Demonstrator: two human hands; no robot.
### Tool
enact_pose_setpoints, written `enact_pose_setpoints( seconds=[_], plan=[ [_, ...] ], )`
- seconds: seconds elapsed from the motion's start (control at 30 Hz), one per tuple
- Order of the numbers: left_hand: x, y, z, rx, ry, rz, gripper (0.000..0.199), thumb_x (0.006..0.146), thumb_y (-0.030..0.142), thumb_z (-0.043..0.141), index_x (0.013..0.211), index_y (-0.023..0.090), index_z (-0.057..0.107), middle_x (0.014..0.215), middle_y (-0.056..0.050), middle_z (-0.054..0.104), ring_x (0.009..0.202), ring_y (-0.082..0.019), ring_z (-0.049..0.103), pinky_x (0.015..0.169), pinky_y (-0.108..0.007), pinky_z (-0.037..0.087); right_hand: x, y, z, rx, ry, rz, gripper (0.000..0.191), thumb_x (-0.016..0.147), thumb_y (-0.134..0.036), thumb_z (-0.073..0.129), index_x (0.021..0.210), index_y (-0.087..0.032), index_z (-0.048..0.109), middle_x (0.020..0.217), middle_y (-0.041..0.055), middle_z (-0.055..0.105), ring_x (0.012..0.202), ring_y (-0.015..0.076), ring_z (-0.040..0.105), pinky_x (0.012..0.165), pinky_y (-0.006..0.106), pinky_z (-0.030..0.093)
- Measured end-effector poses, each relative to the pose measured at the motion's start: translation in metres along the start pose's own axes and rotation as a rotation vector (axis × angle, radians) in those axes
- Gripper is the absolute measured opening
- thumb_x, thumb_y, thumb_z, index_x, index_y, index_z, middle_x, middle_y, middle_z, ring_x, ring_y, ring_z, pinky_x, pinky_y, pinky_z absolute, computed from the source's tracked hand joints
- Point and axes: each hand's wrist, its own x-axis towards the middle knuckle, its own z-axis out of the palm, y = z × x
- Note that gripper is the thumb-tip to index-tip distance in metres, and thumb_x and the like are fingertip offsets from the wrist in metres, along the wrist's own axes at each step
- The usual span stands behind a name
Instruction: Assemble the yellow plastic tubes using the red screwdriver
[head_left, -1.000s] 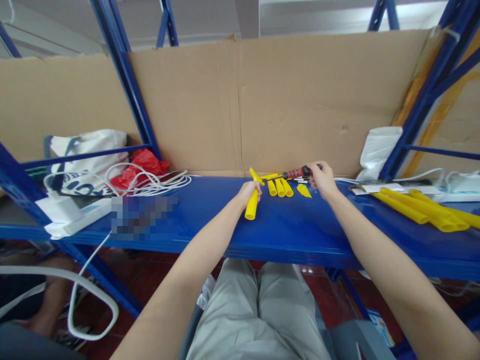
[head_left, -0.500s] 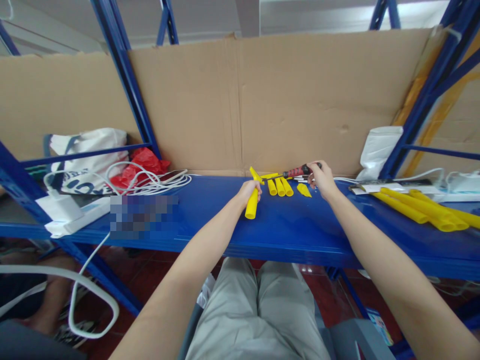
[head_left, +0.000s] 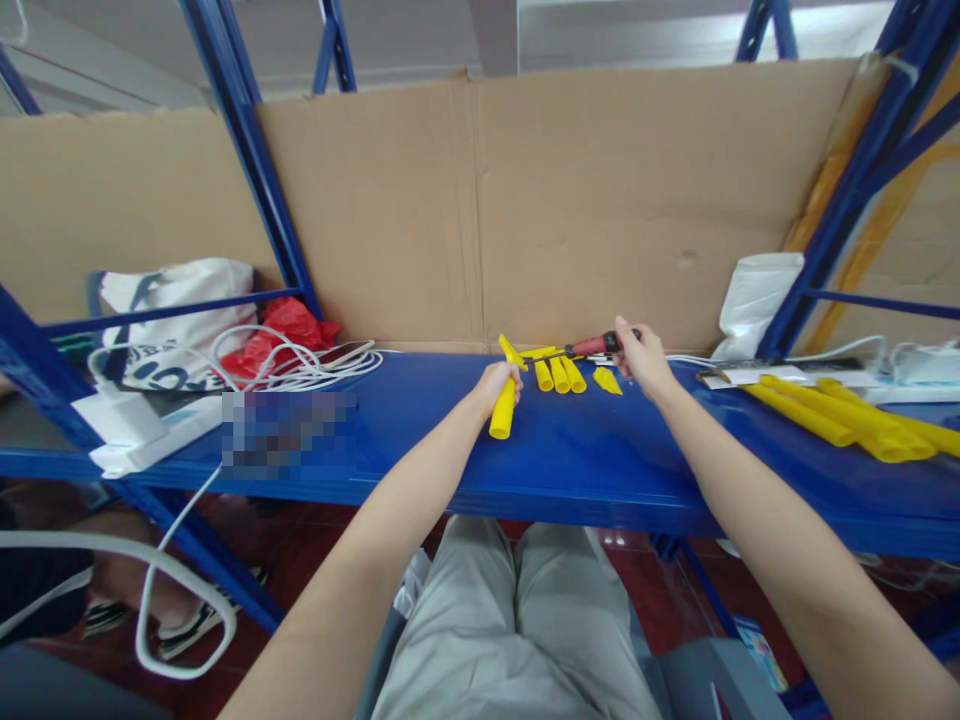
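1. Left hand: fingers wrap a yellow tube over the middle of the blue shelf, seemingly to steady it.
2. Right hand: fingers grasp a red-handled tool above the shelf's rear, apparently aiming its shaft tubeward; tip contact is unclear.
3. Short yellow pieces lie toward the shelf's back, probably for clearance.
4. Longer yellow tubes rest at the shelf's right, likely within reach.
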Motion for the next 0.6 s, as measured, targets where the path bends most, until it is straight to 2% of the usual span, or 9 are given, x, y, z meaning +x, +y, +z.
enact_pose_setpoints(
  seconds=[0.07,0.23,0.37,0.47,0.6],
  plan=[
    [-0.0007,0.0001,0.0003,0.006,0.004,-0.001,0.018,0.064,0.012,0.058,0.082,0.014,0.056,0.039,0.004,0.040,0.041,-0.011,0.040,0.048,-0.026,0.035,0.0006,0.0005,-0.0003,0.012,0.011,-0.004,0.041,0.079,-0.061,0.061,0.075,-0.022,0.047,0.044,-0.0073,0.040,0.035,0.0085,0.037,0.036,0.022,0.027],
    [-0.0020,0.0014,0.0012,0.018,0.012,-0.005,0.017,0.063,0.012,0.058,0.080,0.015,0.056,0.040,0.004,0.041,0.040,-0.012,0.040,0.048,-0.026,0.035,-0.0018,-0.0057,0.0012,0.084,0.013,0.061,0.026,0.080,-0.043,0.063,0.077,-0.023,0.047,0.043,-0.0082,0.039,0.034,0.0092,0.035,0.034,0.021,0.024],
    [-0.0025,0.0024,0.0014,0.024,0.020,-0.006,0.018,0.061,0.012,0.058,0.079,0.015,0.056,0.040,0.003,0.041,0.039,-0.011,0.040,0.047,-0.026,0.034,-0.0008,-0.0029,0.0000,0.023,0.008,0.042,0.033,0.082,-0.053,0.060,0.078,-0.022,0.046,0.047,-0.0057,0.045,0.035,0.0100,0.040,0.034,0.022,0.027],
    [-0.0028,0.0026,0.0014,0.029,0.022,-0.006,0.019,0.060,0.012,0.059,0.079,0.016,0.056,0.041,0.004,0.042,0.039,-0.012,0.040,0.046,-0.026,0.034,0.0022,0.0023,-0.0014,0.000,0.019,-0.004,0.039,0.079,-0.059,0.060,0.079,-0.022,0.048,0.045,-0.0069,0.042,0.037,0.0095,0.039,0.036,0.022,0.028],
    [-0.0033,0.0027,0.0017,0.034,0.022,-0.002,0.020,0.059,0.012,0.058,0.079,0.016,0.055,0.040,0.004,0.041,0.039,-0.012,0.040,0.045,-0.025,0.034,0.0022,0.0010,-0.0003,0.053,0.023,0.039,0.034,0.076,-0.050,0.066,0.085,-0.023,0.047,0.043,-0.0094,0.040,0.035,0.0099,0.036,0.035,0.021,0.025]
  ],
)
